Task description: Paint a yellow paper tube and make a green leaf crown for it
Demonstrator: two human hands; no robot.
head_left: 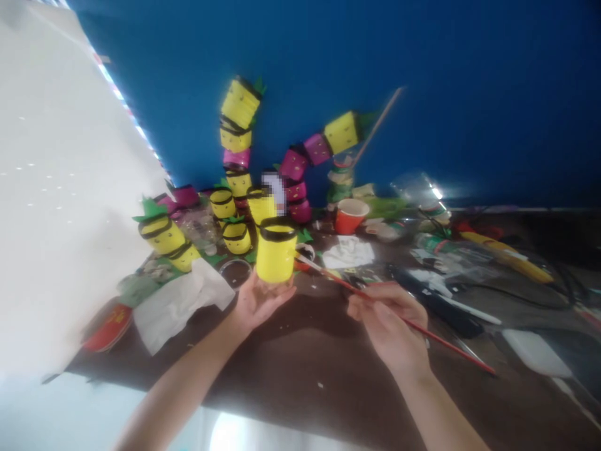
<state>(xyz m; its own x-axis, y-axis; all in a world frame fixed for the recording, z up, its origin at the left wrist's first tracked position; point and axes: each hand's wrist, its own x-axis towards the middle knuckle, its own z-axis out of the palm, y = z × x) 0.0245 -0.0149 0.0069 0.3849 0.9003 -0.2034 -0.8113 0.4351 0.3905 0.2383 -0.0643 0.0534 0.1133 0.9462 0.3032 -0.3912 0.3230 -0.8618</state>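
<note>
- Bare forearms [188,376] are caught closest to the lens in the head view, stretched over a dark brown table [300,382].
- Yellow cup [276,260] first: it's gripped near its base by the left hand [258,304], fingers curled underneath, pretty much upright, with a black band [277,233] round the top. It's placed mid-view, in front of the curved yellow-and-magenta stack [239,106].
- Red-handled brush [345,284]: pinched by the right hand [394,319], with the pale end pointed at the cup's right side. Whether contact is made can't be told, it's too blurry.
- Biggest risk, tbh: the cup is held low down only, so it could be tipped or twisted if the brush is pushed too hard from the side.
- If anything wet is on the brush (can't be seen), the yellow surface or the band could be smudged by a shaky wrist.
- Long back end of the handle sticks out over the clutter, so it could be snagged if the wrist is swung right.
- Neighbouring yellow cups [236,238] could be knocked too, if the held one is shoved backwards.
</note>
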